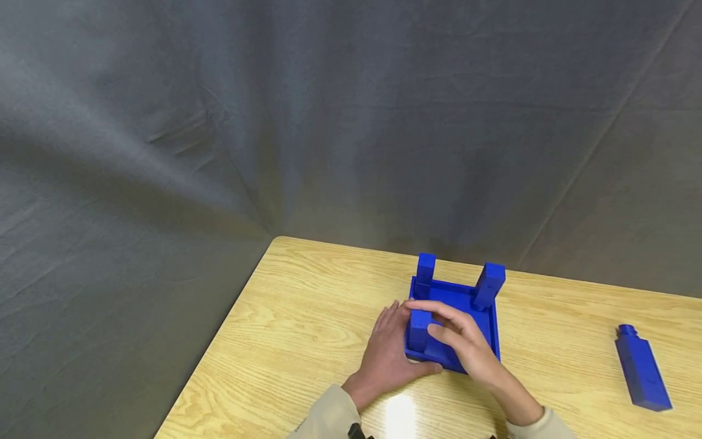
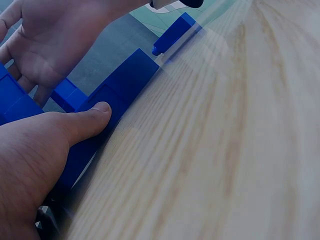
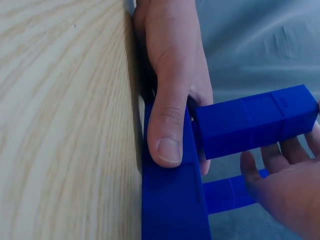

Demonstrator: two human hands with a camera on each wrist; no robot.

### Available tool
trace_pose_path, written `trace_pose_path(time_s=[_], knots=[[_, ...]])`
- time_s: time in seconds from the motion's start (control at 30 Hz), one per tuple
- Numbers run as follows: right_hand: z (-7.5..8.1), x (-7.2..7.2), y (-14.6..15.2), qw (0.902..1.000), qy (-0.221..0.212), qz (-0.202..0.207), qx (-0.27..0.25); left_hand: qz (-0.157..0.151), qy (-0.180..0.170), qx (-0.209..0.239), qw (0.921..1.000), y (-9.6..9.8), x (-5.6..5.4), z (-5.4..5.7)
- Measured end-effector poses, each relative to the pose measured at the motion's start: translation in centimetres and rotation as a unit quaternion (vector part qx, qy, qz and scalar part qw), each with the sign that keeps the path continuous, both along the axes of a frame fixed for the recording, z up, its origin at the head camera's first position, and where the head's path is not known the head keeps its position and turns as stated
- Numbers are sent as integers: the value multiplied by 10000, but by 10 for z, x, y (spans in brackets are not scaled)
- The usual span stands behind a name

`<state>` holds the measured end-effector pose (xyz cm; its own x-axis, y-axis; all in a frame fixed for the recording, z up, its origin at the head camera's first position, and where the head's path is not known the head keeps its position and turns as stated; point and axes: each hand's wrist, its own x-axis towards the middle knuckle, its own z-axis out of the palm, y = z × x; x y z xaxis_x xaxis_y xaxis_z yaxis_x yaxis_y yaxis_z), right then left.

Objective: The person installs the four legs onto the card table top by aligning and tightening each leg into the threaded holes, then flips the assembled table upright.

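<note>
Head view: on the table (image 1: 307, 292), the tray (image 1: 454, 297) is gripped by the left hand (image 1: 387, 353), and its near-left leg (image 1: 419, 334), pinched by the right hand (image 1: 468, 344), is best kept upright during any turning.

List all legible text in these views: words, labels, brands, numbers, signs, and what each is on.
Nothing I can quote reliably.
Blue post at the right hand: small marking near the free end of the post, turned sideways in the right wrist view; too blurred to read.
Loose blue post on the table: faint marking on its upper face; too small to read.
No other text I can make out.
</note>
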<state>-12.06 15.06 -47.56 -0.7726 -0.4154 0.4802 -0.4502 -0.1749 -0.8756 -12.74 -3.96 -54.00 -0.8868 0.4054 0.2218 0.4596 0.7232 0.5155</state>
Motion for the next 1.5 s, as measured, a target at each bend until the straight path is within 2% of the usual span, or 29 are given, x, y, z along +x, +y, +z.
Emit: trace_pose_path(time_s=[0.1, 0.17, 0.37, 0.5, 0.63, 0.7, 0.77, 0.87, 0.93, 1.03, 1.1, 1.23, 1.37, 1.5], knots=[[-1, -1, 0, 9997, -6, -208, 103, -12, -79, 33, 10000, -1, 0, 1], [-2, -1, 0, 9986, -9, -485, 219, -13, -134, 68, 9999, -1, 0, 2], [-5, 1, -6, 9873, -114, -1479, 564, -21, -130, 45, 9999, -1, 1, 2], [-3, 3, -9, 9817, -251, -1765, 663, -54, -64, 8, 10000, -1, 0, 1], [-3, 3, -10, 9812, -299, -1780, 681, -60, -10, 13, 10000, -1, 0, 1], [-3, 3, -10, 9840, -227, -1638, 658, -70, 19, 30, 10000, -1, 0, 0], [-3, 3, -9, 9894, -122, -1331, 575, -73, 46, 67, 9999, -1, 0, 0], [-3, 1, -7, 9974, -31, -647, 325, -82, 83, 113, 9999, -1, 0, 0], [-3, 1, -5, 9996, -160, -208, 122, -76, 80, 130, 9999, -1, 0, 0], [-3, 0, -3, 9996, -286, 67, -20, -75, 49, 116, 9999, 0, 0, -1], [-3, 0, -2, 9996, -273, 54, -45, -66, 31, 109, 9999, 0, 0, 0], [-4, -1, -1, 9996, -91, -260, 29, -38, 11, 94, 9999, 0, 0, 0], [-7, 0, -3, 9965, -120, -799, 222, -22, -65, 87, 9999, 0, 1, 1], [-8, 1, -7, 9893, -320, -1355, 444, -41, -109, 30, 9999, -1, 1, 1]])
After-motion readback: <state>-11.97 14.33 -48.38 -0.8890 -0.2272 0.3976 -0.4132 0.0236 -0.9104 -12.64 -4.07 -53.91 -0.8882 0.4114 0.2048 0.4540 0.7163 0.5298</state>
